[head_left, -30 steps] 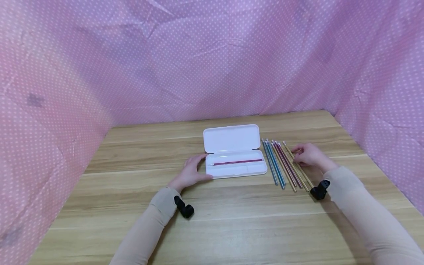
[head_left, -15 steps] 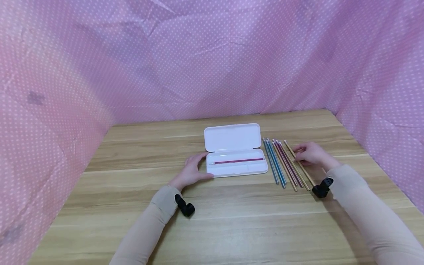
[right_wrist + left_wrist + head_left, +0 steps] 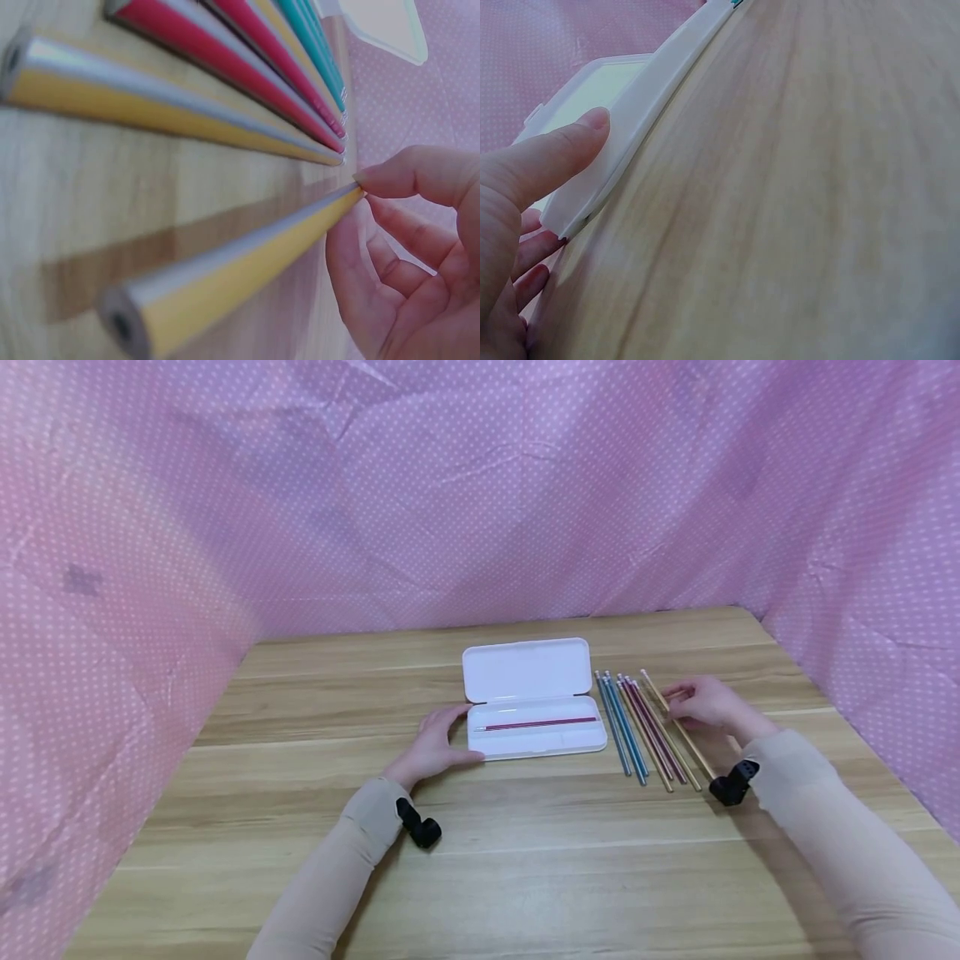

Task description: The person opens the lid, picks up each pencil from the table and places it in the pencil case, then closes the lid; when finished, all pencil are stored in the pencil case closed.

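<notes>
A white pencil case (image 3: 517, 745) lies on the table with its lid (image 3: 527, 671) swung back. One dark red pencil (image 3: 540, 724) lies lengthwise inside it. My left hand (image 3: 431, 753) holds the case's left end, thumb (image 3: 574, 146) on the front wall and fingers around the end. To the right, my right hand (image 3: 708, 703) pinches a yellow pencil (image 3: 247, 262) between thumb and fingers near its eraser end. The right wrist view shows this pencil raised off the wood, its shadow beneath and its unsharpened end toward the camera.
Between the case and my right hand lie several pencils side by side: blue pencils (image 3: 617, 727), dark red pencils (image 3: 660, 735) and yellow ones (image 3: 150, 90). A pink dotted cloth (image 3: 480, 510) hangs behind the wooden table (image 3: 480, 868) and along both sides.
My right hand has lifted the yellow pencil away from the row, shifting slightly up and right with it. My left hand keeps its place on the case.
</notes>
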Available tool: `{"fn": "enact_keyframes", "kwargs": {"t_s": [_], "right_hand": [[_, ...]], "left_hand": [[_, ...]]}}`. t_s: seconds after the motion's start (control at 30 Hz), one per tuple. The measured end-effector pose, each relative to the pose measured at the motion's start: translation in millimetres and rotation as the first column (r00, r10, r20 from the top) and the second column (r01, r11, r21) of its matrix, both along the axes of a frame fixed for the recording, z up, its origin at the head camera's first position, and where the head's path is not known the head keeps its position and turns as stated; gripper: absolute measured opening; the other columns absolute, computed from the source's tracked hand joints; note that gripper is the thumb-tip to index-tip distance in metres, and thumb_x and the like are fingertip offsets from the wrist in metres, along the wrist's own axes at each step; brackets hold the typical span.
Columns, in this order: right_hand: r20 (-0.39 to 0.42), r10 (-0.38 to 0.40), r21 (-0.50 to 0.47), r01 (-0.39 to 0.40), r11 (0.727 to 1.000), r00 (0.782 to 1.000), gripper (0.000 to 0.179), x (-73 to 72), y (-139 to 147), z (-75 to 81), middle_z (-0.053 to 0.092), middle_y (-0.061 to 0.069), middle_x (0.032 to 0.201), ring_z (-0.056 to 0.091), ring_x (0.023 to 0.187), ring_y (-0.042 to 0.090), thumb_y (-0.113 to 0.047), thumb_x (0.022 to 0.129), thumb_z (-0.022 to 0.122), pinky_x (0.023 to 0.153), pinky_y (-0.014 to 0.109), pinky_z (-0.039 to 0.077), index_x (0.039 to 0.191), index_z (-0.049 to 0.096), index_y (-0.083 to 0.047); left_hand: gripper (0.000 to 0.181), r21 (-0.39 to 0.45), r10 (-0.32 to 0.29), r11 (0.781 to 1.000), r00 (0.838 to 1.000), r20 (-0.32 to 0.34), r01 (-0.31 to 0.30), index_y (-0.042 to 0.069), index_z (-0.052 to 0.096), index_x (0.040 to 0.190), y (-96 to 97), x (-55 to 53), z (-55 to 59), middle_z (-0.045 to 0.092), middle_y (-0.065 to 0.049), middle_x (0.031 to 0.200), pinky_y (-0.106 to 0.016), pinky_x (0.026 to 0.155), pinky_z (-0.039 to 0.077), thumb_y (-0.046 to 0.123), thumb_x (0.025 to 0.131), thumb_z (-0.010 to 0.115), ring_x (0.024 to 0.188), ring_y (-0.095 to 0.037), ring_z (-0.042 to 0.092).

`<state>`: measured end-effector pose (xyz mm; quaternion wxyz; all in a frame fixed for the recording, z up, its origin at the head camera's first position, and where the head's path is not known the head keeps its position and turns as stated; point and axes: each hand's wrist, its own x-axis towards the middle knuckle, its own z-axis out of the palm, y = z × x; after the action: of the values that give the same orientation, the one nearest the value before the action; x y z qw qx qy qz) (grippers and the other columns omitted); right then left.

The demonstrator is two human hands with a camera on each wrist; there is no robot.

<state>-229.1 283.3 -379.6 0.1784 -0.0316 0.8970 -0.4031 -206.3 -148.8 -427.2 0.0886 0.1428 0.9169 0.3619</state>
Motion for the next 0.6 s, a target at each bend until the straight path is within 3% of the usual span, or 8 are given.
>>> {"fn": "enact_keyframes", "kwargs": {"t_s": [0.27, 0.6], "right_hand": [[-0.066, 0.028, 0.015, -0.027, 1.000, 0.997, 0.049, 2.8, -14.4, 4.8, 0.064, 0.015, 0.097, 0.056, 0.078, 0.006, -0.005, 0.082, 0.062, 0.068, 0.021, 0.054, 0.125, 0.049, 0.015], [-0.141, 0.050, 0.041, -0.045, 0.998, 0.989, 0.046, 0.6, -38.4, 15.2, 0.064, 0.015, 0.096, 0.054, 0.077, 0.009, -0.003, 0.079, 0.063, 0.062, 0.021, 0.048, 0.123, 0.056, 0.009]], "left_hand": [[0.087, -0.002, 0.001, 1.000, 1.000, -0.003, -0.001, 0.020, 0.039, 0.144, -0.1, -0.7, -2.5, 0.038, -0.003, 0.148, -0.044, 0.117, 0.011, 0.040, 0.070, 0.082, 0.138, -0.024, 0.027], [0.086, 0.004, 0.000, 1.000, 1.000, -0.017, 0.000, 0.020, 0.041, 0.143, 0.0, -1.4, -4.5, 0.039, -0.003, 0.148, -0.045, 0.117, 0.011, 0.040, 0.070, 0.082, 0.138, -0.025, 0.028]]}}
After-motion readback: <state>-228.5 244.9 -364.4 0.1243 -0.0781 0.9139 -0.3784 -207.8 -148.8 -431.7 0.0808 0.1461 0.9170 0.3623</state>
